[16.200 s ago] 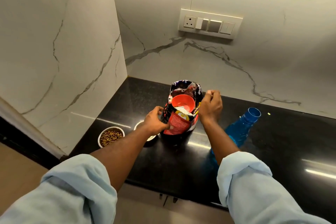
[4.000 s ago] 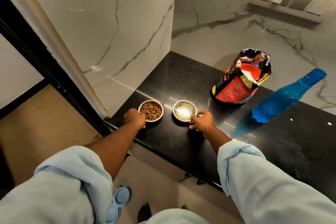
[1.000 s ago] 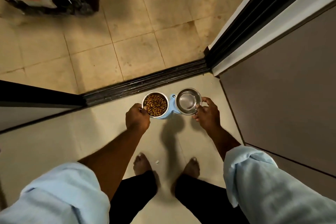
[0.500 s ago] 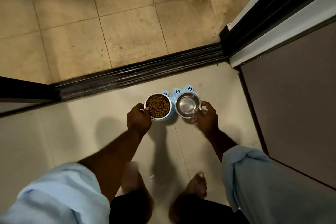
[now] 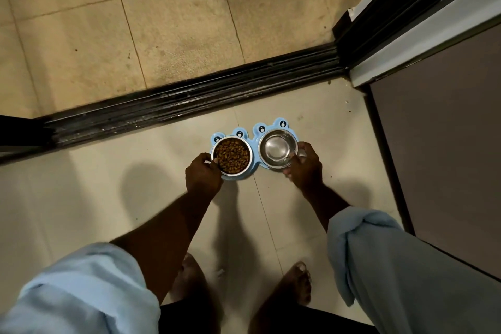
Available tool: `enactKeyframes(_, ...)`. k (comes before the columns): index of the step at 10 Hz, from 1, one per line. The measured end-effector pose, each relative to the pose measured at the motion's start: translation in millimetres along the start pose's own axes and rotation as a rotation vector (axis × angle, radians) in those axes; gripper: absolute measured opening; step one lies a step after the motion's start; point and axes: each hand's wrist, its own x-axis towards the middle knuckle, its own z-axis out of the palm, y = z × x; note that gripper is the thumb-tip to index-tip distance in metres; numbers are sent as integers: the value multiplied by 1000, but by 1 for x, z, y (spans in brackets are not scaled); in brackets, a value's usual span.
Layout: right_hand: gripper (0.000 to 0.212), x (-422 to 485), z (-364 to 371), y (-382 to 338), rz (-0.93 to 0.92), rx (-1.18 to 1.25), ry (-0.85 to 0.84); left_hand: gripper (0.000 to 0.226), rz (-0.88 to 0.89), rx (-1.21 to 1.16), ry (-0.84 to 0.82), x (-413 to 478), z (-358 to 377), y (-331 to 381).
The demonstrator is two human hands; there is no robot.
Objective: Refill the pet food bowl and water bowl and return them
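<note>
A steel food bowl [image 5: 231, 155] full of brown kibble sits over the left ring of a light blue frog-shaped stand [image 5: 254, 138] on the floor. A steel water bowl [image 5: 277, 148] with clear water sits over the right ring. My left hand [image 5: 202, 177] pinches the food bowl's near-left rim. My right hand [image 5: 305, 168] grips the water bowl's right rim. Whether the bowls are fully seated in the stand I cannot tell.
A black sliding-door track [image 5: 189, 97] crosses the floor just beyond the stand. A dark cabinet panel [image 5: 444, 144] and door frame [image 5: 401, 16] stand at the right. My bare feet [image 5: 294, 282] are on the pale tiles below the bowls.
Both hands carried the bowls from the black counter down to the floor. In the last second the bowls lowered onto the blue stand, whose frog eyes now show behind both.
</note>
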Motion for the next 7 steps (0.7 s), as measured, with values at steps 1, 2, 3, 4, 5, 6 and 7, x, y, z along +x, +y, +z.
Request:
enactKeyframes(1,24,1,2,-2,-7,11,9,19,-5,1,13,6,8,-7)
enactKeyframes(2,27,0,0,-3,-16,8,21,19,-22,34,27,-6,2,6)
enactKeyframes(3,28,-3,-3,-4,-52,-17,45,16,-62,43,30,-23,-6,24)
enactKeyframes(4,22,-4,-5,-3,-91,-30,38,18,-80,71,46,-24,-6,27)
enactKeyframes(5,17,-1,-5,-1,-136,-70,50,14,-90,145,52,-21,-6,30)
enactKeyframes(6,26,-1,-2,5,-104,-100,57,16,-108,160,39,-25,-7,32)
enactKeyframes(7,38,8,5,16,-61,-75,53,19,-88,146,24,-25,-5,34)
